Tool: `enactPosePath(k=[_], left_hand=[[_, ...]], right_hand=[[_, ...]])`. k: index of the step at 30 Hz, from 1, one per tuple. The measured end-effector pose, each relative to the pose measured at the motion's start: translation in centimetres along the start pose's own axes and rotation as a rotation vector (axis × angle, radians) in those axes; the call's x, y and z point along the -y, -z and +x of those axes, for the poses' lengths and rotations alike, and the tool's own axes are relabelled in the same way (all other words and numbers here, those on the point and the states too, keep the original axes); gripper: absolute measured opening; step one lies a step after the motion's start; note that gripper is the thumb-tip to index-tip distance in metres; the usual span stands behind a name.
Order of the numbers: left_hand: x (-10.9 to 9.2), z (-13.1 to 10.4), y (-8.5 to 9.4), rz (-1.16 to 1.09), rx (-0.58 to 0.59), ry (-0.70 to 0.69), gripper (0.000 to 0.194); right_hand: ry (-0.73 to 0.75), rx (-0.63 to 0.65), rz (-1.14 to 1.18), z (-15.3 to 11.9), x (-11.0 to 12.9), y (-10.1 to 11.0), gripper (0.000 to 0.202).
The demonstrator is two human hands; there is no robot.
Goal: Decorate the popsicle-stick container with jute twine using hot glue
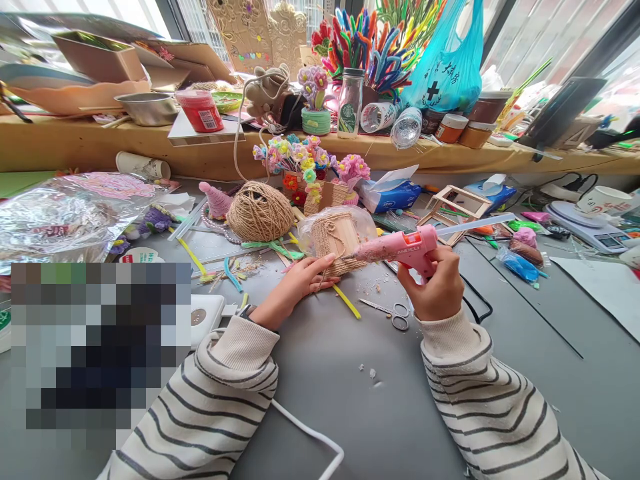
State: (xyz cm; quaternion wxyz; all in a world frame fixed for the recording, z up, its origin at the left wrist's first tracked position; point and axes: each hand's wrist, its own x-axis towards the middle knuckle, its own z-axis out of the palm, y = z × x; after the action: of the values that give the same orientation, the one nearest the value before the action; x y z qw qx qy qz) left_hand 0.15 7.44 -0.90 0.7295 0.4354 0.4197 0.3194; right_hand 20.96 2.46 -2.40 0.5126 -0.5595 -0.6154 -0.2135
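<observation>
A pink glue gun (407, 248) with a clear glue stick out of its back is gripped in my right hand (439, 285), its nozzle pointing left. The nozzle tip meets a wooden piece (344, 233) partly wrapped in twine. My left hand (304, 281) rests at the lower left edge of this piece, thumb and fingers around a strand of twine near the nozzle. Behind the piece lies crumpled clear plastic. A large ball of twine (261, 211) sits to the left of it. Small scissors (393, 312) lie on the grey table below the glue gun.
Pipe-cleaner flowers (305, 160), a blue tissue pack (393, 195) and a wooden frame (457, 203) stand behind. A white device (206, 317) is by my left wrist. A kitchen scale (587, 227) sits far right. A white cable (313, 433) crosses the front. The ledge holds jars and a blue bag.
</observation>
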Motion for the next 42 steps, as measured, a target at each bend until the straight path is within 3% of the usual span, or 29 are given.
enactPosePath(k=[19, 42], left_hand=[[-0.08, -0.22, -0.02, -0.060, 0.026, -0.013, 0.042], [-0.46, -0.46, -0.47, -0.039, -0.022, 0.018, 0.045]], right_hand=[[0.024, -0.018, -0.031, 0.30, 0.09, 0.23, 0.036], [0.017, -0.016, -0.057, 0.31, -0.07, 0.28, 0.034]])
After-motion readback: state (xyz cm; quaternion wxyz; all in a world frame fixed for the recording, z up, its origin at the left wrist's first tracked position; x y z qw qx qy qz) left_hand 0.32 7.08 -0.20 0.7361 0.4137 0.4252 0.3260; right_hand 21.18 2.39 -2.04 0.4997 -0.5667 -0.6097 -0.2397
